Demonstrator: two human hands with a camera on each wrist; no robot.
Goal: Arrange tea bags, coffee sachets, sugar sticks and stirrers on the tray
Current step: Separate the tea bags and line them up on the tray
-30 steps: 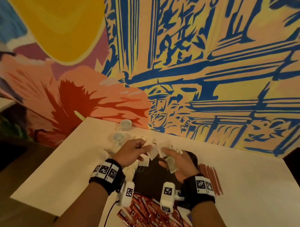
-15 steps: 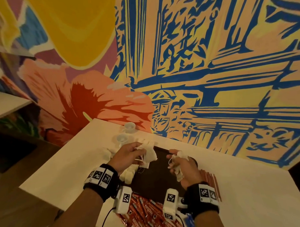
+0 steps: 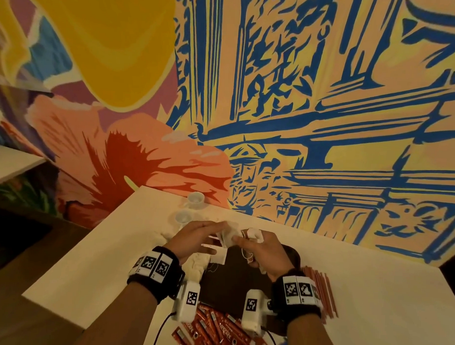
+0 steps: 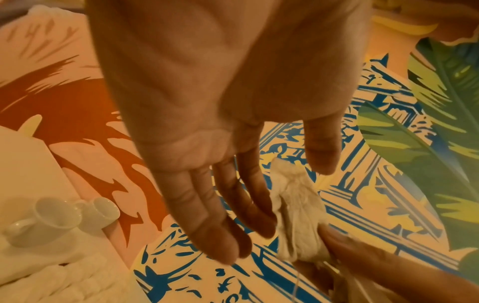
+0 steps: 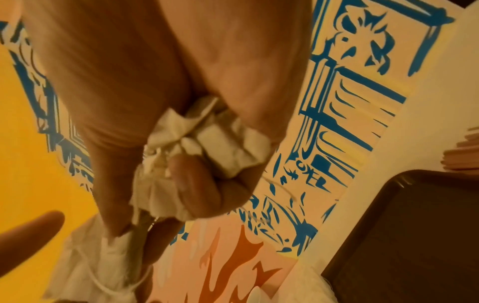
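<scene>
Both hands are raised together above the dark tray (image 3: pixel 246 281), near the counter's (image 3: pixel 371 293) far edge. Crumpled tea bags (image 5: pixel 207 143) are clutched in the right hand (image 3: pixel 263 253), its fingers curled round them. The left hand (image 3: pixel 193 238) is held flat, fingers straight, beside a hanging tea bag (image 4: pixel 298 215). Coffee sachets (image 3: pixel 215 332) are spread at the near edge, stirrers (image 3: pixel 323 291) to the tray's right.

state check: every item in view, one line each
left hand: open, fingers straight, beside a tea bag
right hand: grips a bunch of tea bags
tray: dark, flat on the table, mostly bare
coffee sachets: loose on table, off tray
stirrers: laid right of tray
two cups: upright, look empty
</scene>
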